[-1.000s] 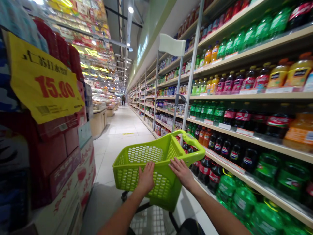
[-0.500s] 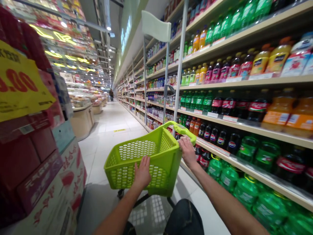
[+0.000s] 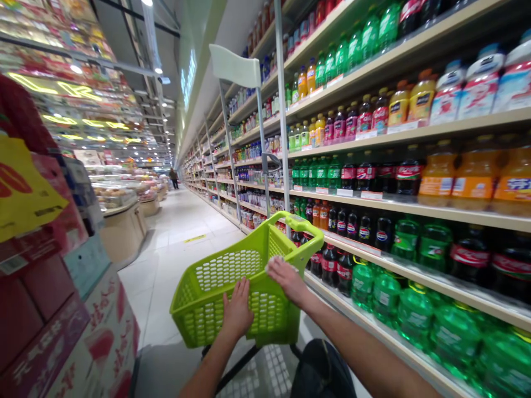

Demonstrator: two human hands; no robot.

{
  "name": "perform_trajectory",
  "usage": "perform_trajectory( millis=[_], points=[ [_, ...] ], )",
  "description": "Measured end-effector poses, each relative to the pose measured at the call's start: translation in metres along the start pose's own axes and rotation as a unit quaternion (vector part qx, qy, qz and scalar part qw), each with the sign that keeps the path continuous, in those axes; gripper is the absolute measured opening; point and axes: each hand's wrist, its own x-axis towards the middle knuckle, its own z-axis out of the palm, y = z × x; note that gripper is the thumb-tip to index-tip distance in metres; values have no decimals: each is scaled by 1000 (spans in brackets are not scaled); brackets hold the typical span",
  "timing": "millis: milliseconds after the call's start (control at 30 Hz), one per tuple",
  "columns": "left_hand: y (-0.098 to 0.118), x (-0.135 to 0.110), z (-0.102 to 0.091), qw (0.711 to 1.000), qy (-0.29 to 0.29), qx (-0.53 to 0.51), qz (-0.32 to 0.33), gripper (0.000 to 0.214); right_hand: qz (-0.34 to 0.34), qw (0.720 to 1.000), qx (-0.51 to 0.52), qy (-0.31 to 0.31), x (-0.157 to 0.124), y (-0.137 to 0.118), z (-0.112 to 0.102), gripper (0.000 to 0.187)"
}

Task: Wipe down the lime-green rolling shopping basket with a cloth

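A lime-green plastic shopping cart [image 3: 286, 327] with a perforated basket stands right in front of me, angled to the left. My left hand [image 3: 239, 310] lies flat on the near side of the basket, fingers stretched out over its top rim. Further right, my right hand [image 3: 289, 283] presses down on the near rim close to the cart's handle [image 3: 316, 236]. Bits of a thin white tissue [image 3: 270, 267] show at its fingertips, mostly hidden beneath the fingers. The handle itself has no hand on it.
Drink shelves [image 3: 415, 202] with bottles run along the right side. Red boxes [image 3: 39, 309] with a yellow price sign [image 3: 29, 190] are stacked close on the left. Display counters [image 3: 120, 226] line the aisle, and a person [image 3: 173, 178] is far down it.
My right hand has moved left from the handle's end onto the near side rim, carrying the white tissue. My left hand stays on the basket side. The view has turned slightly right.
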Motion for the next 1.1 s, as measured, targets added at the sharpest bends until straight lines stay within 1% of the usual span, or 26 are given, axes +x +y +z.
perform_trajectory(
  millis=[33,67,100,133,200,267,300,333,400,467,533,633,700,767,833,900,933,1000,1100],
  points=[
    [-4,-1,0,1000,-3,-3,0,79,-32,999,13,-14,-1,-12,6,36],
    [-8,-3,0,1000,-6,-5,-7,78,-45,999,21,-18,0,-20,9,36],
    [-13,-5,0,1000,-7,-4,-17,77,-39,999,22,-9,1,-23,10,37],
    [-17,-7,1,1000,-6,-2,-27,77,-17,1000,19,9,2,-21,8,39],
    [-23,-12,2,999,-8,0,-39,77,42,998,10,51,0,-10,3,43],
    [-25,-15,2,999,-15,-2,-37,77,81,995,5,63,-13,-1,-1,45],
    [-25,-16,1,999,-20,-4,-40,77,80,995,7,51,-24,0,0,44],
    [-24,-16,0,999,-25,-6,-40,77,65,997,14,28,-37,-4,2,43],
    [-24,-17,-2,999,-28,-8,-26,77,18,999,31,-27,-63,-16,7,40],
    [-28,-17,-2,1000,-22,-12,-14,77,-10,998,42,-55,-77,-29,8,37],
    [-35,-18,0,999,-19,-12,-40,75,8,998,45,-36,-69,-32,4,36],
    [-46,-20,5,996,-8,2,-91,72,67,996,47,35,-33,-26,-3,40],
    [-50,-23,9,996,-3,9,-88,73,83,993,50,65,-17,-26,2,42],
    [-52,-26,13,997,-2,11,-72,75,69,995,55,51,-19,-34,13,42],
    [-54,-30,17,999,4,13,-51,77,47,997,63,7,-32,-50,24,42],
    [-57,-32,20,999,18,11,-39,77,22,996,78,-31,-40,-66,29,40],
    [-60,-34,22,999,26,8,-40,77,8,995,89,-39,-39,-73,29,38],
    [-67,-37,25,998,41,-3,-57,74,-12,993,115,-34,-24,-85,27,37],
    [-82,-42,28,992,57,-27,-108,70,12,990,141,-7,5,-103,34,38]
  ],
)
